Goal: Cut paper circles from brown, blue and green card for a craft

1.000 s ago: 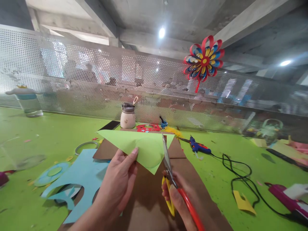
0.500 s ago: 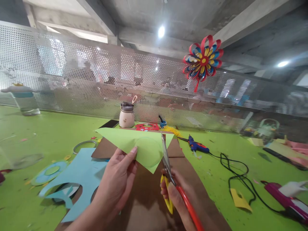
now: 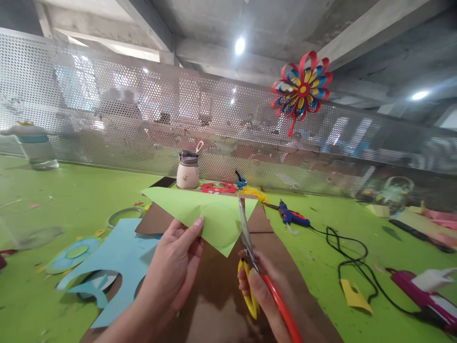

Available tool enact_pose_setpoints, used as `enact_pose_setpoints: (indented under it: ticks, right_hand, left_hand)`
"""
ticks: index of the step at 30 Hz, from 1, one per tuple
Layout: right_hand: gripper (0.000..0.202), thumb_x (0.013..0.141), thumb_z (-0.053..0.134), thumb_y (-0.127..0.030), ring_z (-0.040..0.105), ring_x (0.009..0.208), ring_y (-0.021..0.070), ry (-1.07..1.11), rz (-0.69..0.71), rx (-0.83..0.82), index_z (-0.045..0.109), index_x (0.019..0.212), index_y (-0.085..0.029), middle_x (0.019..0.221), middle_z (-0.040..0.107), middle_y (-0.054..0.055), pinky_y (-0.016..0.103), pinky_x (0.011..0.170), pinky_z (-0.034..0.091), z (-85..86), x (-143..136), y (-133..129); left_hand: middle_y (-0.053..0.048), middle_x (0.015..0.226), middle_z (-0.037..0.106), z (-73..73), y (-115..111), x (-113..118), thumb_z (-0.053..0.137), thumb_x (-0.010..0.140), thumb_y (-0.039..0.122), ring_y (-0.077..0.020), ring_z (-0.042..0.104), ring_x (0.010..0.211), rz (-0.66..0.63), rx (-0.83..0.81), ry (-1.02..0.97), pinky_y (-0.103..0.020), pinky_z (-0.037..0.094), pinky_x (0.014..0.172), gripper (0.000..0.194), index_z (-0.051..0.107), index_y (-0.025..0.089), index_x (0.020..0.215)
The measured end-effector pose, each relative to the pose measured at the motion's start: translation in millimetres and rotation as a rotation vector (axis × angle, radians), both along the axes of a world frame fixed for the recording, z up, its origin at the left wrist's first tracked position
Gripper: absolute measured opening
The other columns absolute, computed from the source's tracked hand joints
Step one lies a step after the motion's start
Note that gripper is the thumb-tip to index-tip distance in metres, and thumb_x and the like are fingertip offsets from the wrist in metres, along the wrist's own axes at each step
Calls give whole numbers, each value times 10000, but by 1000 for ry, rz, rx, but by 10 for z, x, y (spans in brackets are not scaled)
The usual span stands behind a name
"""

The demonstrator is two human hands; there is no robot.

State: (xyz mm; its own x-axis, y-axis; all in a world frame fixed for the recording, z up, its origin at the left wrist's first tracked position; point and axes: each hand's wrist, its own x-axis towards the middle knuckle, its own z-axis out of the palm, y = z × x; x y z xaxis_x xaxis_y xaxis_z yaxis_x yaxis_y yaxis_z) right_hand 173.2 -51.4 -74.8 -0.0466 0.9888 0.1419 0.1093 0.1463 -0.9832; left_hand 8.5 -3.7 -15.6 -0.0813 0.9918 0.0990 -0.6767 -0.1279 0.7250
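Observation:
My left hand [image 3: 180, 259] pinches the lower left edge of a light green sheet of paper [image 3: 217, 221], thumb on top. A faint round outline is drawn on the sheet. In my right hand [image 3: 262, 290] is a pair of scissors [image 3: 247, 233] with one red and one yellow handle. Their blades point up and away, parted a little, with the sheet's right edge between them. Below the hands lies brown cardboard [image 3: 210, 305]. Cut light blue paper [image 3: 107, 257] rests on its left part.
A blue glue gun [image 3: 293, 216] with a black cord and a magenta tool [image 3: 421, 293] lie right. Behind the sheet stand a cream bottle [image 3: 187, 175] and red paper [image 3: 218, 187]. A perforated screen [image 3: 214, 119] backs the green table [image 3: 107, 183]; a paper flower [image 3: 303, 89] hangs there.
Almost nothing has moved. The hands, the sheet and the scissors keep their places, with only a very slight shift of the whole view.

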Motion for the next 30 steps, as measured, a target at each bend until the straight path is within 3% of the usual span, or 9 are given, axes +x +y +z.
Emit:
enact_pose_setpoints:
  ticks: [8, 14, 17, 20, 24, 28, 30]
  right_hand:
    - [547, 797, 529, -656, 561, 635, 161, 17, 17, -22, 573, 1093, -198, 774, 578, 36, 285, 590, 462, 25, -16, -4]
    - [560, 757, 579, -659, 552, 598, 151, 33, -31, -50, 574, 1085, -204, 739, 573, 19, 280, 562, 451, -111, -32, 64]
    - [589, 720, 613, -668, 538, 587, 145, 43, -43, -50, 568, 1076, -202, 735, 569, 13, 273, 549, 432, -165, -53, 85]
    - [622, 679, 637, -688, 548, 600, 146, 96, -19, -41, 573, 1050, -192, 745, 574, 14, 269, 557, 436, -138, -54, 76]
    - [590, 703, 630, -672, 574, 608, 147, 186, -27, -79, 570, 1025, -181, 702, 550, -3, 271, 579, 465, -20, -9, 45]
    - [572, 786, 545, -657, 619, 659, 174, 191, -87, -97, 554, 1082, -168, 771, 615, 43, 317, 639, 506, 28, 58, 64]
    - [557, 810, 523, -642, 630, 687, 188, 172, -113, -70, 544, 1102, -168, 800, 624, 53, 330, 652, 515, 7, 94, 100]
  left_hand:
    - [-29, 1111, 697, -8, -4, -11, 693, 760, 145, -199, 650, 1016, -11, 9, -12, -216, 576, 746, 360, 664, 290, 1088]
    - [-19, 1048, 714, -2, 42, -47, 692, 755, 143, -195, 642, 1027, 30, 0, -22, -210, 571, 743, 281, 688, 278, 1002]
    - [-23, 1023, 716, 38, 74, -73, 681, 758, 127, -180, 642, 1008, 73, 58, -41, -210, 564, 748, 212, 684, 240, 938]
    - [-12, 847, 722, 96, 124, -131, 680, 733, 89, -142, 662, 873, 137, 72, -62, -186, 552, 729, 123, 672, 203, 776]
    - [41, 591, 628, 167, 231, -334, 632, 726, 38, -92, 633, 694, 313, 151, -126, -193, 544, 767, 224, 568, 187, 571]
    - [89, 665, 657, 217, 312, -533, 567, 755, -5, -70, 637, 804, 336, 180, -117, -183, 494, 885, 256, 550, 203, 607]
    - [93, 624, 650, 239, 326, -545, 562, 745, -15, -70, 640, 804, 368, 175, -128, -176, 504, 867, 277, 540, 215, 591]
